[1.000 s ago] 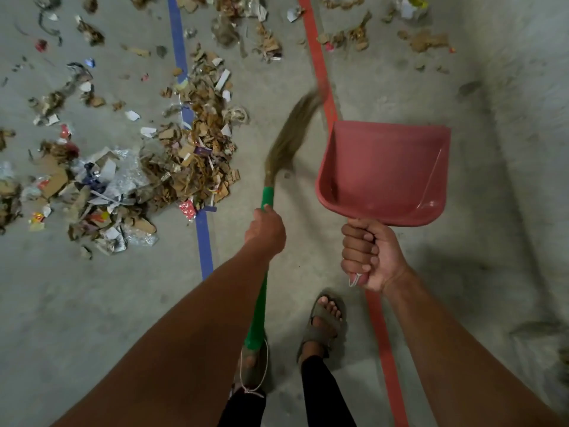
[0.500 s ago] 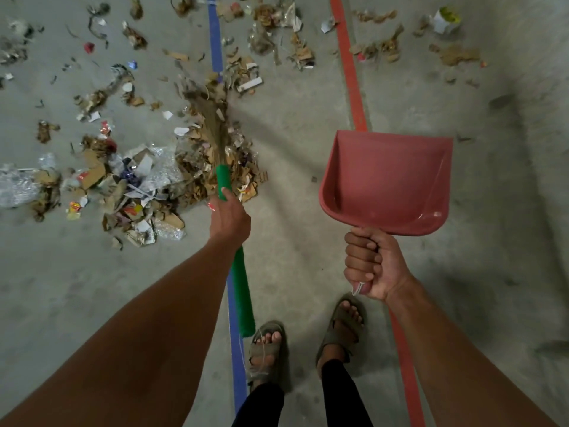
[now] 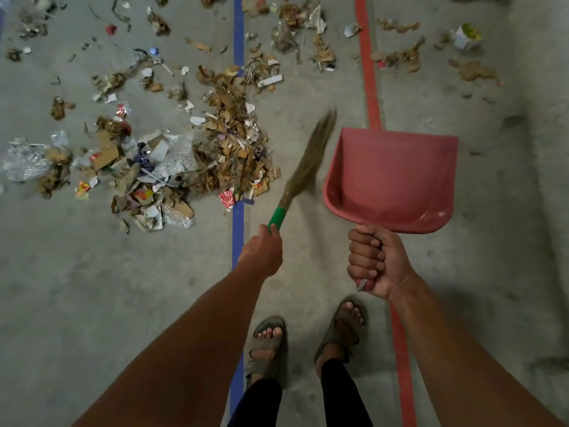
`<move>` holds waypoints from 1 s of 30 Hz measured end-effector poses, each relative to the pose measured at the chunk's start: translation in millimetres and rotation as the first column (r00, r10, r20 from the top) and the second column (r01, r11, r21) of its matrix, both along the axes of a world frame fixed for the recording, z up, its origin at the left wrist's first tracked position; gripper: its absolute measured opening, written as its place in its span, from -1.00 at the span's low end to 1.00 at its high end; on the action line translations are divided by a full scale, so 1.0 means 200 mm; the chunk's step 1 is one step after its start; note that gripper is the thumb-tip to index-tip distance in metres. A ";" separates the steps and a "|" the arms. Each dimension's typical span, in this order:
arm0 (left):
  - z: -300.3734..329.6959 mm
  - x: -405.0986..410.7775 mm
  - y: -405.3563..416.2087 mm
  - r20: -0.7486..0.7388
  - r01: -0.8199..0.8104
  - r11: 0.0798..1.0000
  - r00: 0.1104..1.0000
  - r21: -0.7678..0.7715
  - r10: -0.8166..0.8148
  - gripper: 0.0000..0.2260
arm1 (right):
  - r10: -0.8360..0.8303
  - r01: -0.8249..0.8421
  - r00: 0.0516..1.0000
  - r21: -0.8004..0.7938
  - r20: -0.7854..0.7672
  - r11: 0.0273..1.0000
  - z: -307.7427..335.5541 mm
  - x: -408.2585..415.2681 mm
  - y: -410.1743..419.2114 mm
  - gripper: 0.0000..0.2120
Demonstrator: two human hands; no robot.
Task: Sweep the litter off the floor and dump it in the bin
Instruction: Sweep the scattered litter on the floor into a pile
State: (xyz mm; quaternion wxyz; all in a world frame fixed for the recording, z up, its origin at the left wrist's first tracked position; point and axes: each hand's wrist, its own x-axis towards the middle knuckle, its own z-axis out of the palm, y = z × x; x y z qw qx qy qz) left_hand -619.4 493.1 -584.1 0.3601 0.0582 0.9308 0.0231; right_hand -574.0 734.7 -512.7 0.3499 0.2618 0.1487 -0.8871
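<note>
Gripping a green-handled broom (image 3: 303,167), the left hand (image 3: 261,251) sweeps; the right hand (image 3: 374,261) clutches a red dustpan (image 3: 391,177). Litter (image 3: 184,155) lies heaped left of the bristles.

Broom bristles (image 3: 311,155) swung right, off litter pile (image 3: 197,161), now btwn pile & dustpan (image 3: 391,180).

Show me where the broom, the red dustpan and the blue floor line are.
broom (image 3: 303,167), head view, on the bristles.
red dustpan (image 3: 391,177), head view, on the inner pan.
blue floor line (image 3: 238,26), head view, upper stretch.
</note>
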 end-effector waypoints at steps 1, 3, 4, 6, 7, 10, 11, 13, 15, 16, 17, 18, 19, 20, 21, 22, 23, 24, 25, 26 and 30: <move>0.00 0.01 -0.06 0.025 -0.046 0.998 0.999 -0.036 0.047 -0.51 | 0.007 -0.007 1.000 -0.010 -0.001 1.000 -0.01 0.01 -0.03 -0.63; 0.00 0.00 -0.20 0.031 -0.124 0.987 0.991 -0.104 0.128 -0.61 | 0.022 -0.022 1.000 -0.021 -0.006 1.000 -0.01 0.01 -0.08 -0.63; 0.00 -0.01 -0.28 0.007 -0.150 0.980 0.988 -0.128 0.152 -0.63 | 0.030 -0.031 0.999 -0.024 -0.009 0.999 -0.01 0.02 -0.11 -0.63; 0.00 -0.07 -0.41 -0.079 -0.219 0.967 0.975 -0.132 0.210 -0.65 | 0.046 -0.046 0.999 -0.025 -0.013 0.999 -0.01 0.02 -0.15 -0.63; 0.01 -0.11 -0.47 -0.119 -0.249 0.961 0.965 -0.122 0.235 -0.64 | 0.051 -0.051 0.999 -0.015 -0.010 0.999 -0.01 0.02 -0.18 -0.63; 0.04 -0.23 -0.61 -0.186 -0.295 0.950 0.944 -0.103 0.273 -0.58 | 0.060 -0.060 0.998 0.028 0.005 0.998 -0.01 0.02 -0.25 -0.64; 0.06 -0.26 -0.65 -0.199 -0.310 0.947 0.936 -0.085 0.289 -0.56 | 0.067 -0.067 0.998 0.030 0.005 0.997 -0.01 0.03 -0.28 -0.64; 0.08 -0.29 -0.71 -0.228 -0.322 0.946 0.925 -0.048 0.303 -0.48 | 0.090 -0.090 0.996 0.000 -0.012 0.996 -0.02 0.03 -0.33 -0.63; 0.10 -0.31 -0.74 -0.225 -0.345 0.939 0.916 -0.016 0.332 -0.45 | 0.111 -0.112 0.993 -0.040 -0.027 0.993 -0.02 0.03 -0.38 -0.61; 0.11 -0.31 -0.76 -0.214 -0.366 0.931 0.909 -0.002 0.357 -0.46 | 0.121 -0.122 0.992 -0.045 -0.029 0.991 -0.01 0.03 -0.41 -0.61; 0.12 -0.30 -0.77 -0.207 -0.386 0.922 0.902 0.011 0.380 -0.48 | 0.129 -0.131 0.991 -0.044 -0.028 0.990 -0.01 0.03 -0.44 -0.61; 0.13 -0.29 -0.78 -0.208 -0.402 0.915 0.894 0.025 0.398 -0.49 | 0.137 -0.138 0.990 -0.040 -0.031 0.990 0.00 0.02 -0.46 -0.62; 0.14 -0.28 -0.79 -0.214 -0.412 0.910 0.886 0.043 0.411 -0.48 | 0.144 -0.145 0.989 -0.035 -0.034 0.989 0.01 0.01 -0.49 -0.62; 0.14 -0.26 -0.79 -0.220 -0.419 0.906 0.880 0.061 0.421 -0.45 | 0.153 -0.154 0.988 -0.029 -0.036 0.988 0.02 0.01 -0.51 -0.62; 0.15 -0.24 -0.80 -0.221 -0.433 0.898 0.870 0.083 0.440 -0.43 | 0.165 -0.165 0.986 -0.020 -0.039 0.986 0.04 0.00 -0.54 -0.62; 0.17 -0.22 -0.80 -0.216 -0.452 0.886 0.859 0.109 0.465 -0.41 | 0.174 -0.175 0.984 -0.014 -0.041 0.984 0.05 -0.01 -0.56 -0.62; 0.18 -0.21 -0.79 -0.206 -0.471 0.872 0.847 0.135 0.489 -0.41 | 0.183 -0.184 0.982 -0.019 -0.044 0.983 0.05 -0.02 -0.58 -0.62; 0.19 -0.19 -0.80 -0.196 -0.489 0.858 0.836 0.159 0.512 -0.41 | 0.193 -0.194 0.980 -0.033 -0.051 0.980 0.06 -0.03 -0.60 -0.62; 0.20 -0.18 -0.81 -0.189 -0.498 0.848 0.828 0.182 0.527 -0.41 | 0.201 -0.204 0.978 -0.050 -0.060 0.978 0.06 -0.04 -0.61 -0.63; 0.20 -0.17 -0.82 -0.188 -0.503 0.840 0.822 0.202 0.538 -0.41 | 0.212 -0.216 0.975 -0.065 -0.071 0.974 0.07 -0.04 -0.64 -0.63; 0.18 -0.08 -0.89 -0.185 -0.443 0.853 0.846 0.275 0.500 -0.35 | 0.240 -0.252 0.965 -0.121 -0.101 0.960 0.08 -0.06 -0.70 -0.63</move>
